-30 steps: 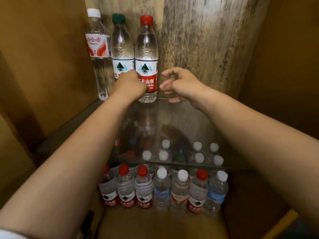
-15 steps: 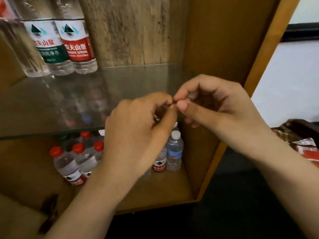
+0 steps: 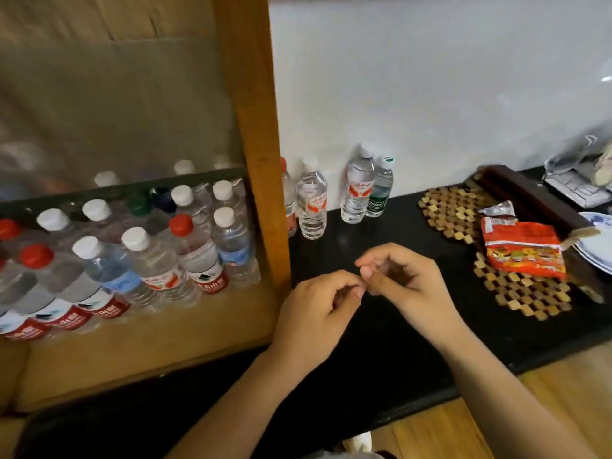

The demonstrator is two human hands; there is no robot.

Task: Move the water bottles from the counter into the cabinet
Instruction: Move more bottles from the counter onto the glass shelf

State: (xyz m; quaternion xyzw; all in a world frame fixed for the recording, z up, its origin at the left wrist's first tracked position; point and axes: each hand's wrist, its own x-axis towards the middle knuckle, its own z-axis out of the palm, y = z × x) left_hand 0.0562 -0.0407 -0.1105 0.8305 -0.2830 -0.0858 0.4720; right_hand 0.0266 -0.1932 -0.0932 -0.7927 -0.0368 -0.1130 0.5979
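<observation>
Several water bottles stand on the black counter (image 3: 390, 326) by the white wall: a white-capped one (image 3: 311, 202), a taller one (image 3: 357, 190), a green-labelled one (image 3: 381, 190), and a red-labelled one (image 3: 288, 200) half hidden behind the cabinet post (image 3: 251, 127). Inside the cabinet, many bottles (image 3: 185, 246) crowd the lower wooden shelf under a glass shelf (image 3: 132, 187). My left hand (image 3: 314, 313) and my right hand (image 3: 404, 279) hover over the counter in front of the bottles. Their curled fingertips touch each other, and I see nothing held in them.
Two woven wooden mats (image 3: 453, 210) lie on the counter at right, with a red snack packet (image 3: 523, 250) on the nearer one. A dark wooden tray (image 3: 530, 197), a plate (image 3: 596, 250) and foil bags (image 3: 579, 180) sit at the far right.
Both hands have drawn back from the upper shelf's bottles and come together, fingertips touching. The view has swung right, from the cabinet interior to the counter.
</observation>
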